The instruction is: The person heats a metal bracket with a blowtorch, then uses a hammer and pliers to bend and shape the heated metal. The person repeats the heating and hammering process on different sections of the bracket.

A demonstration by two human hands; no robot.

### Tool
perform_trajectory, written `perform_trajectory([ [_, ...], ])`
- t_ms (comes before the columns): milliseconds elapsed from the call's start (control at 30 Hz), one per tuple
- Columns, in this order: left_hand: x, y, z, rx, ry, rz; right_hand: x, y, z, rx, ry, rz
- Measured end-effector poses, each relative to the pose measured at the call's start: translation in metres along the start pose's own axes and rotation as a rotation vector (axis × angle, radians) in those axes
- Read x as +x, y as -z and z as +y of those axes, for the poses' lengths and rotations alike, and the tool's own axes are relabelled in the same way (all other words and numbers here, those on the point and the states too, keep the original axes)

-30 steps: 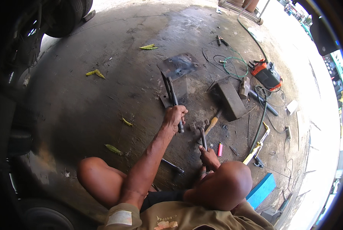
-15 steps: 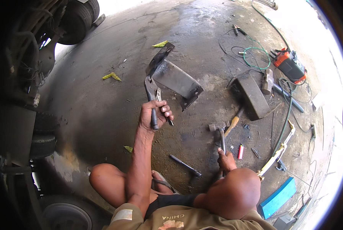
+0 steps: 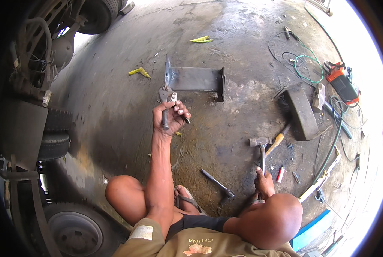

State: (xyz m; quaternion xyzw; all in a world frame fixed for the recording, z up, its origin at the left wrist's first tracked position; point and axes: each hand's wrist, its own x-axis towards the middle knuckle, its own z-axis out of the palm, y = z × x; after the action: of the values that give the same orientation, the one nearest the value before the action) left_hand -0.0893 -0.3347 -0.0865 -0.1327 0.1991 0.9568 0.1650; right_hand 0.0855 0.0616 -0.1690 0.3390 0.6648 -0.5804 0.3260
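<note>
The pliers (image 3: 167,99) are gripped by the left hand (image 3: 171,116), the fingers (image 3: 182,112) wrapped round the handles; their jaws are clamped on the near edge of a steel bracket (image 3: 195,79), which is stood on edge on the concrete floor (image 3: 114,107). A hammer (image 3: 261,147) is held by the right hand (image 3: 264,183), fingers closed round the lower handle, its head resting on the floor; the wrist is hidden behind the raised right knee (image 3: 268,220). A steel rod (image 3: 217,183) lies between the knees, near a sandalled foot (image 3: 187,201). A dark block (image 3: 302,112) lies beyond the hammer. Tyres (image 3: 73,227) at the left are cut off by the dark rim.
</note>
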Motion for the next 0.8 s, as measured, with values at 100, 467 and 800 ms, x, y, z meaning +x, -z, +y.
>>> perform_trajectory([
  [100, -0.002, 0.031, 0.009, -0.139, -0.043, 0.004, 0.003, 0.001, 0.006, -0.003, -0.003, -0.008],
  [467, -0.023, 0.077, -0.006, -0.061, -0.116, 0.034, 0.010, 0.002, 0.016, 0.087, 0.008, -0.009],
  [800, -0.038, 0.084, 0.000, 0.149, -0.049, 0.122, 0.013, 0.002, 0.019, 0.094, -0.011, -0.008],
])
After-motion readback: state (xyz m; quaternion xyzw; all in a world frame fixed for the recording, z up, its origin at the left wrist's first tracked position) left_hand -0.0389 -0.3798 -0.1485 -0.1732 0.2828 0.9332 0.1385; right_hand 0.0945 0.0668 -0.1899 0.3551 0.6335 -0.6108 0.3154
